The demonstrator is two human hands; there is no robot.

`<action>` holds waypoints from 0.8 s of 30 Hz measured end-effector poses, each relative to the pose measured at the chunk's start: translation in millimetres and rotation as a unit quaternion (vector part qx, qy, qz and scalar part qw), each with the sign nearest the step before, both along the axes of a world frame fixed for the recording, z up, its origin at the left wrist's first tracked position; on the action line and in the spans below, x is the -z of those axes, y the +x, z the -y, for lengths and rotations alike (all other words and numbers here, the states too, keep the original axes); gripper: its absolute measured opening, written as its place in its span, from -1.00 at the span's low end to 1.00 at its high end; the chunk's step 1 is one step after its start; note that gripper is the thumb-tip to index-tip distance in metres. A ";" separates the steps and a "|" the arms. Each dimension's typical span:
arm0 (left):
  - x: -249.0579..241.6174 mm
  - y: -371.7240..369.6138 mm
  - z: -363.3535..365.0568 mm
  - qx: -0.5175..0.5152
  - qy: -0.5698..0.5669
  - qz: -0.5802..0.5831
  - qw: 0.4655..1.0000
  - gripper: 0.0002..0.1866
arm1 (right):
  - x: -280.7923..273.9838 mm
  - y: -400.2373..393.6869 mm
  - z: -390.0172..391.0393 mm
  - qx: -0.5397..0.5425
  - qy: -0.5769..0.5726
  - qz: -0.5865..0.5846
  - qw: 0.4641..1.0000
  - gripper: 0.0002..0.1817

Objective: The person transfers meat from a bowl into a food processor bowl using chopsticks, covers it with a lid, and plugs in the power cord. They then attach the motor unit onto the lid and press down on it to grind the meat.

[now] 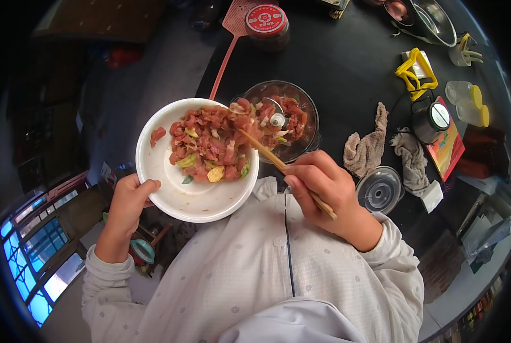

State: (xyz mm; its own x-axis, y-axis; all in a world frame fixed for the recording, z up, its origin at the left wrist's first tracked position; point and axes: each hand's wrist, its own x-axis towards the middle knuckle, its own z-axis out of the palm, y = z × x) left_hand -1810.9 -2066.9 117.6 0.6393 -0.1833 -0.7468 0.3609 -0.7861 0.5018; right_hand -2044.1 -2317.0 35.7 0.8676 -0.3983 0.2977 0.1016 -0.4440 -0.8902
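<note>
My left hand [131,200] grips the rim of a white bowl [181,204], thumb over the edge. Cut raw meat [204,134] mixed with pieces of green and yellow vegetable fills the bowl's far side. In my right hand [332,197] is a pair of wooden chopsticks [272,159], their tips in the meat at the bowl's right edge. Just beyond that edge stands a clear chopper bowl [311,117] with a metal blade [276,117] around a central post. More meat lies around the blade. The white bowl overlaps the chopper bowl's left side.
On the dark table are a red-lidded jar [267,28], a pink fly swatter [225,63], a clear round lid [379,191] and two cloths [365,146]. Farther right lie a yellow plastic frame [416,71], a black-and-silver motor unit [431,121] and yellow-capped containers [467,102].
</note>
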 end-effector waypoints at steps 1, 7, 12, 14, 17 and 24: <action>0.0 0.4 0.0 0.002 0.001 0.001 1.000 -0.80 | -1.8 -3.5 4.9 0.018 0.013 -0.016 1.000 -0.95; 0.5 2.1 1.4 0.020 0.000 0.007 1.000 -0.80 | 25.2 -10.6 25.8 0.150 0.125 -0.035 0.980 -0.94; -1.6 2.0 3.1 0.047 0.005 0.011 0.999 -0.78 | 2.1 4.3 9.0 0.051 0.143 0.011 0.988 -0.94; -2.4 2.8 3.5 0.067 0.006 0.012 0.998 -0.78 | 3.1 24.2 -4.5 -0.004 0.091 0.036 0.995 -0.91; -8.0 -0.4 12.0 0.060 0.002 0.012 0.998 -0.82 | 14.8 39.7 -15.6 -0.049 0.036 0.041 0.997 -0.85; -9.1 -0.7 20.4 0.047 -0.004 0.013 0.999 -0.82 | 1.5 6.2 -0.7 -0.008 0.014 0.005 1.000 -0.85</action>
State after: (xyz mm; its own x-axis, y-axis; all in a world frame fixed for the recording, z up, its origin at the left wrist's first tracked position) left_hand -1811.5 -2087.2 126.6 0.6381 -0.2492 -0.7285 0.2724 -0.8119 0.5163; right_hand -2037.9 -2316.2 34.2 0.8711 -0.3925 0.2950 0.1173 -0.4170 -0.9013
